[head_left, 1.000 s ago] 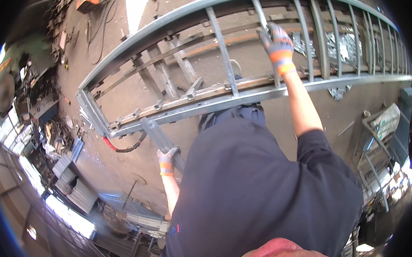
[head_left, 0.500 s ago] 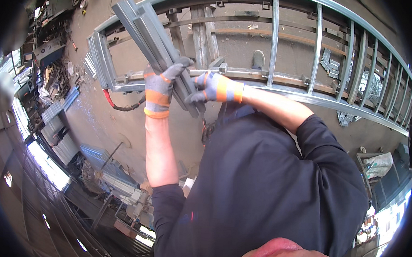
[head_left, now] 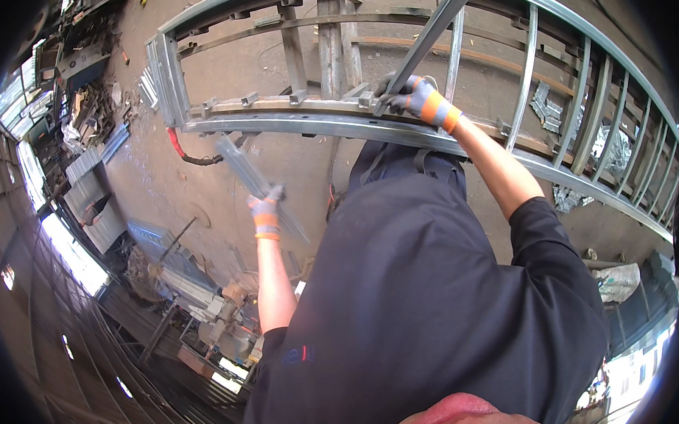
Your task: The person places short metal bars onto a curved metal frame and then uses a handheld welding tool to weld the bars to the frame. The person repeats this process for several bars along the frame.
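Holding, right hand [head_left: 416, 100]: gloved fingers closed around the lower part of a grey metal bar [head_left: 423, 45], right above the near rail of the big ladder-shaped frame [head_left: 283, 124].
Bar: slants up across the frame, bottom end by the near rail, top end over toward the far rail. Honestly can't tell if either end touches it.
Left hand [head_left: 265, 206]: out past the near side of the frame, toward its left end, fingers wrapped around some steel channel [head_left: 244, 170].
Channel: tilted, top end just beside the frame's near rail. Kinda blurry, so no clue how many pieces are in there.
Gloves: grey and orange on both hands.
Rungs [head_left: 523, 76]: run between the two rails, mostly bunched along the right half of the frame.
Cable [head_left: 177, 147]: red and black, looping just off the frame's near left corner.
Silvery scraps [head_left: 545, 106]: seen between the rungs, down below the frame.
Pale sack [head_left: 620, 281]: well off the frame's near side, around its right end.
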`<state>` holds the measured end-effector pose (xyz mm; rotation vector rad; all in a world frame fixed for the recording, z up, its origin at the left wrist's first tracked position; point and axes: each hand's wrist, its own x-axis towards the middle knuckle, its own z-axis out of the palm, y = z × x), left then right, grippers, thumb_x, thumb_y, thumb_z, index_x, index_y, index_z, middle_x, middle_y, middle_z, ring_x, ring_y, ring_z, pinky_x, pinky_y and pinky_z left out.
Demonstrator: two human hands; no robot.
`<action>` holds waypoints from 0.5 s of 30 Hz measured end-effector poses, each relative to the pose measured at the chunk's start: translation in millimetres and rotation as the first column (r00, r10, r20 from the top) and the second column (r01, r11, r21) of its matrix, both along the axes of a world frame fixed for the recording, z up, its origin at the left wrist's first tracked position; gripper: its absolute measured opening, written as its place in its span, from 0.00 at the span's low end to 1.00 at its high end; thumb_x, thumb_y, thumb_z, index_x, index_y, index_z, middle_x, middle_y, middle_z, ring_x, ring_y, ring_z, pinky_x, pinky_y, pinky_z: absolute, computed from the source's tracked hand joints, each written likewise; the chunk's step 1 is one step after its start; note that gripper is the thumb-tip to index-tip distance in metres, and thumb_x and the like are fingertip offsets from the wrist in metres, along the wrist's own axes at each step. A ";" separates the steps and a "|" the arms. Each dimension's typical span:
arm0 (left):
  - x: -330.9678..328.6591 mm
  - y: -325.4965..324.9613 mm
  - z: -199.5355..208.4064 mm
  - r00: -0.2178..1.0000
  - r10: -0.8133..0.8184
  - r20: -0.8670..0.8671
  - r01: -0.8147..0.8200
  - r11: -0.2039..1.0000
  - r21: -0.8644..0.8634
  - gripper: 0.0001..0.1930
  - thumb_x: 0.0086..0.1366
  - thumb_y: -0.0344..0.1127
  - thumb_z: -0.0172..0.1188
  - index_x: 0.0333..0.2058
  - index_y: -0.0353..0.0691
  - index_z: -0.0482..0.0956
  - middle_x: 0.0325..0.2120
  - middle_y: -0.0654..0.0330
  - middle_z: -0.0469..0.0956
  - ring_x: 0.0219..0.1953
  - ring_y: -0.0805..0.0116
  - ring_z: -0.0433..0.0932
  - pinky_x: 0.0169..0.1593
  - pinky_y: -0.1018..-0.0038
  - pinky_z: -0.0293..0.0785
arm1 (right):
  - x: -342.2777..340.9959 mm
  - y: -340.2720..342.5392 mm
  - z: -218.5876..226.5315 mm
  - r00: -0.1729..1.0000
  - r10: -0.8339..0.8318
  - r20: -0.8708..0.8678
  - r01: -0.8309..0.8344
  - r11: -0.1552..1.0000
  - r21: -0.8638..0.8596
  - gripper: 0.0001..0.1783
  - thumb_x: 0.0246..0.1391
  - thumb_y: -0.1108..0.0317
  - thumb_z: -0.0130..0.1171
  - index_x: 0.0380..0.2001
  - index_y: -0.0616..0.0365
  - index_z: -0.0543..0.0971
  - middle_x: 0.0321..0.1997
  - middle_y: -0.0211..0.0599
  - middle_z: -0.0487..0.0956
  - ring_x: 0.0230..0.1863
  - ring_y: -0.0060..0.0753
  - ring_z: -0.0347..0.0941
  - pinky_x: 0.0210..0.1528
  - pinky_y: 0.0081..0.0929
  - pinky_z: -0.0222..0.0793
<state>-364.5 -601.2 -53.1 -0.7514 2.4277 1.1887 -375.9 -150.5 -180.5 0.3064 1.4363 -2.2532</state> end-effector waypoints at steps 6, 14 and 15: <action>171.8 -59.5 -24.7 0.879 0.245 0.409 -0.133 0.950 -0.283 0.20 0.51 0.35 0.76 0.38 0.28 0.79 0.27 0.54 0.83 0.27 0.66 0.82 0.31 0.66 0.79 | 7.5 -7.3 -24.3 0.995 0.041 0.088 -0.072 0.917 0.392 0.14 0.64 0.61 0.59 0.43 0.59 0.83 0.35 0.36 0.84 0.35 0.27 0.79 0.41 0.31 0.76; 288.3 -39.7 -43.0 0.758 0.524 0.388 -0.437 0.850 -0.295 0.26 0.49 0.41 0.78 0.42 0.28 0.82 0.31 0.54 0.85 0.29 0.65 0.83 0.34 0.66 0.78 | -39.6 -27.8 -57.6 0.825 -0.022 0.564 -0.035 0.995 0.091 0.32 0.62 0.33 0.59 0.39 0.56 0.81 0.30 0.33 0.82 0.22 0.27 0.74 0.23 0.22 0.67; 291.6 -45.8 -51.0 0.752 0.531 0.391 -0.487 0.847 -0.215 0.25 0.50 0.40 0.78 0.42 0.28 0.83 0.31 0.54 0.85 0.29 0.66 0.83 0.34 0.66 0.78 | -39.1 -31.1 -57.3 0.835 -0.004 0.550 -0.032 0.998 0.055 0.32 0.61 0.32 0.58 0.36 0.55 0.80 0.27 0.31 0.79 0.20 0.26 0.71 0.23 0.23 0.66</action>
